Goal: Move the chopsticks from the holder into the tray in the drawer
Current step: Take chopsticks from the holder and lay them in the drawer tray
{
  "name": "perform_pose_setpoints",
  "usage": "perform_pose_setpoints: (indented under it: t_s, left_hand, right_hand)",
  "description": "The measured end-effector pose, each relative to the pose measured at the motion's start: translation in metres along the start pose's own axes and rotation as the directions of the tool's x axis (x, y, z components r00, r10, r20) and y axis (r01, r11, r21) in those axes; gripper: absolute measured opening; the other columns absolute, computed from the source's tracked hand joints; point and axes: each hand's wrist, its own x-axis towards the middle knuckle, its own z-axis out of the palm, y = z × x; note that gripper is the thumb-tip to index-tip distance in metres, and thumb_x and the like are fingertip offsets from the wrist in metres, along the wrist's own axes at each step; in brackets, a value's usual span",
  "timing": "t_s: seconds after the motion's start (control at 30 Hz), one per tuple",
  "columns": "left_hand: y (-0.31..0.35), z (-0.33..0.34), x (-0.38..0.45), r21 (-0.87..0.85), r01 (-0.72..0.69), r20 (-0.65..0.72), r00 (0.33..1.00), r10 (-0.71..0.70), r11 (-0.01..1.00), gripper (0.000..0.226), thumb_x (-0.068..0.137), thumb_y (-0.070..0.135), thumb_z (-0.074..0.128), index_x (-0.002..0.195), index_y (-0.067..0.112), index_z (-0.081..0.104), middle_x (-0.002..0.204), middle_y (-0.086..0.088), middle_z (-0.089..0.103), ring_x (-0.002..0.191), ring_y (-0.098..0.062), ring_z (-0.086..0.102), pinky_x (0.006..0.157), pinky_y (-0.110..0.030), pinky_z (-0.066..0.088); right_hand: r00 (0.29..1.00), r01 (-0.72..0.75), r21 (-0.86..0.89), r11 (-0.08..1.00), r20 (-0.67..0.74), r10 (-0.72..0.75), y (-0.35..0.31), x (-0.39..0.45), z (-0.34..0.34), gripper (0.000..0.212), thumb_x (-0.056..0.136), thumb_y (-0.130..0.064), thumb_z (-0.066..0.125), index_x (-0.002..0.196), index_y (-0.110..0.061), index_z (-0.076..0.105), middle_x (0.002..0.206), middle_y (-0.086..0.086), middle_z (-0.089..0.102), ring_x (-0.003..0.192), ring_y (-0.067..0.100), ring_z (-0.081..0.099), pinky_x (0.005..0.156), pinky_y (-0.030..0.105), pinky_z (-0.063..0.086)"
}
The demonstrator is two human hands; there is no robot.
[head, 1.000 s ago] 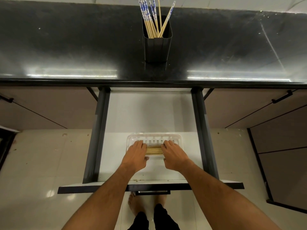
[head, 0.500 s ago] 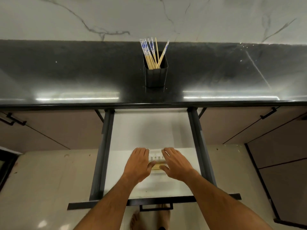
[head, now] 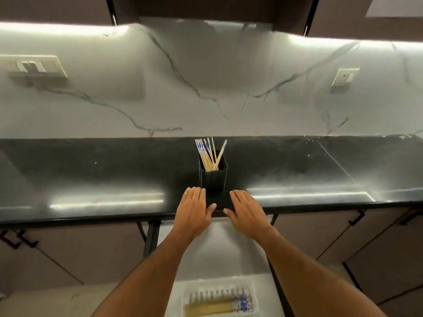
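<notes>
While both hands hover over the front strip of the dark counter [head: 91, 175], the holder [head: 213, 177] stands just beyond them, at about twelve o'clock from the gap between them. The left hand [head: 194, 209] lies at seven o'clock from the holder and the right hand [head: 246, 212] at five o'clock; the two look about equally near, the left fingertips perhaps a touch closer to its base. The chopsticks in the holder [head: 209, 154] stand nearly upright, long axes pointing up and fanning slightly, one leaning toward one o'clock. Reaching them likely means going forward and up past the rim.

Both hands are flat with fingers straight and close together, thumbs turned inward toward each other, and they hold nothing. Whether the palms touch the counter cannot be told.

Down at six o'clock, the clear tray [head: 219, 287] in the open drawer [head: 261, 294] holds a bundle of chopsticks [head: 212, 306] lying crosswise, nine to three.
</notes>
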Motion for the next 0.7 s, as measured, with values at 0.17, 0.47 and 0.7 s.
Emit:
perform_pose_setpoints:
  t_s: [0.17, 0.47, 0.7]
  left_hand:
    - [-0.004, -0.014, 0.072, -0.018, -0.027, -0.125, 0.992, 0.025, 0.999, 0.049, 0.095, 0.054, 0.039, 0.124, 0.017, 0.054, 0.119, 0.001, 0.061, 0.115, -0.014, 0.054, 0.116, -0.037, 0.036]
    - [-0.035, 0.019, 0.166, -0.046, 0.069, -0.146, 0.986, -0.075, 0.997, 0.033, 0.099, 0.046, 0.042, 0.12, 0.024, 0.054, 0.117, 0.008, 0.06, 0.11, -0.01, 0.053, 0.114, -0.036, 0.037]
    - [-0.059, 0.057, 0.198, -0.149, 0.206, -0.075, 0.973, -0.219, 0.967, 0.034, 0.101, 0.043, 0.044, 0.126, 0.021, 0.054, 0.124, 0.003, 0.062, 0.118, -0.014, 0.055, 0.118, -0.039, 0.033]
  right_hand:
    - [0.992, 0.067, -0.024, 0.997, -0.102, -0.069, 0.012, 0.073, -0.026, 0.059, 0.098, -0.052, 0.047, 0.142, -0.013, 0.044, 0.139, 0.003, 0.053, 0.128, 0.017, 0.049, 0.109, 0.034, 0.044]
    - [0.985, 0.155, 0.032, 0.987, -0.077, -0.152, 0.026, 0.187, 0.003, 0.044, 0.102, -0.031, 0.049, 0.141, -0.013, 0.043, 0.138, 0.007, 0.052, 0.126, 0.02, 0.05, 0.108, 0.035, 0.046]
    - [0.99, 0.136, 0.114, 0.984, 0.026, -0.14, 0.029, 0.239, 0.052, 0.041, 0.106, -0.035, 0.04, 0.14, -0.014, 0.046, 0.136, 0.007, 0.052, 0.121, 0.02, 0.049, 0.107, 0.035, 0.044]
